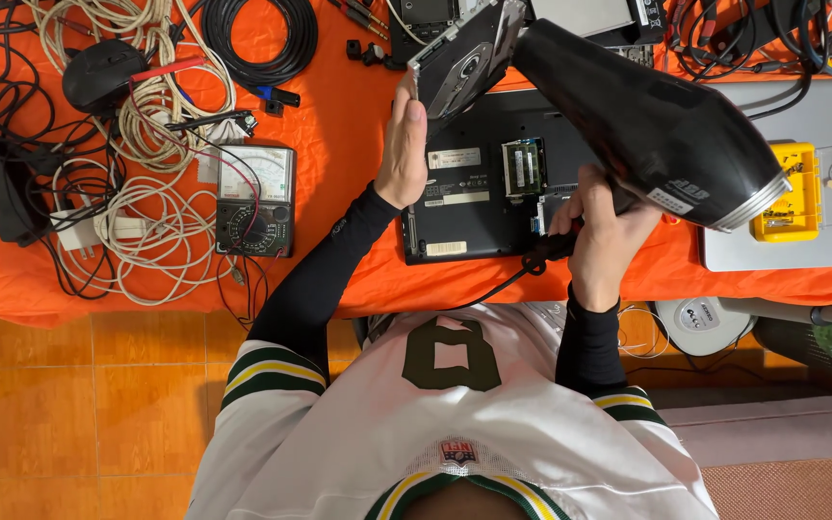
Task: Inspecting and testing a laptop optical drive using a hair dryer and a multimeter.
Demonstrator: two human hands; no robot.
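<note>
Orange cloth (339,260) covers the whole work surface, laid over orange floor tiles, and it's crowded out there: coils of cream cable (151,207) at the left of the frame, an analog multimeter (256,200) beside them, a black mouse (103,75) up in the top left corner, a yellow parts box (790,193) at the right edge. Centre frame lies an opened black laptop base (479,197), underside up, a green memory module showing. The left hand (403,154) is closed on a slim optical drive (464,60), thumb along its edge, tilting it up above the laptop in the top centre. The right hand (601,231) is wrapped tight round the handle of a big black hair dryer (647,120), whose barrel crosses the upper right of the frame with one end close beside the drive. By the look of it, the step in hand is playing air over that drive. I'd judge the next move calls for holding the drive steady at that tilt and keeping the dryer close without the two touching.
</note>
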